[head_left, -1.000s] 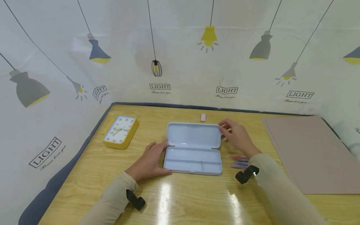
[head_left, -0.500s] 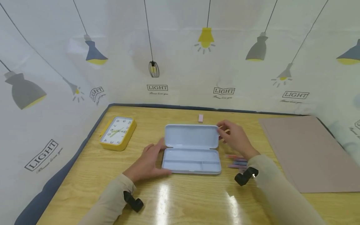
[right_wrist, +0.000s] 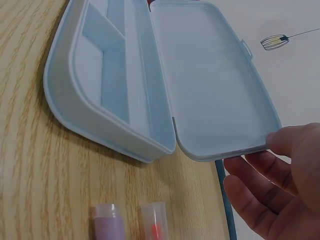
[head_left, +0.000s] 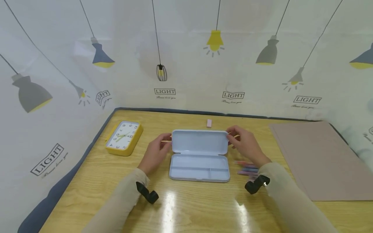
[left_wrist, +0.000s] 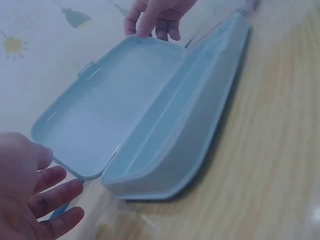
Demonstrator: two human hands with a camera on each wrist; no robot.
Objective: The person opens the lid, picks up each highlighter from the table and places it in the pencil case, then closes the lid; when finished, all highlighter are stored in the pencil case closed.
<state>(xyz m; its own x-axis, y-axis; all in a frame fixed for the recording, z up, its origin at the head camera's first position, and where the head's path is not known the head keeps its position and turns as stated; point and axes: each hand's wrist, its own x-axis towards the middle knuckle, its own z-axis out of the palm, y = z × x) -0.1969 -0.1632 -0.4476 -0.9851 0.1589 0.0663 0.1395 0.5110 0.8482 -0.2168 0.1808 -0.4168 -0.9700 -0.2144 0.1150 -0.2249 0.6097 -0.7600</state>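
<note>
A pale blue pencil case [head_left: 189, 161] lies on the table with its lid [head_left: 199, 142] raised. Its tray has a long divider and a small compartment at front right; nothing lies inside. My right hand [head_left: 246, 144] pinches the lid's right edge, thumb on the inner face and fingers behind, as the right wrist view shows. At the opposite edge, my left hand [head_left: 154, 155] has its thumb at the lid's corner and its fingers loosely spread beside it [left_wrist: 55, 200]. Several capped pens [head_left: 247, 170] lie right of the case, partly hidden by the right wrist.
A yellow clock [head_left: 123, 137] lies at the back left. Behind the case is a small pink eraser-like block [head_left: 209, 123]. A large pinkish-grey board or mat [head_left: 320, 158] covers the table's right side. Lamp-printed cloth [head_left: 192, 64] hangs along the back and left.
My left hand has moved from the left side of the case's base, away from me, to the lid's left edge. The right hand stays at the lid's right edge; the case stays put.
</note>
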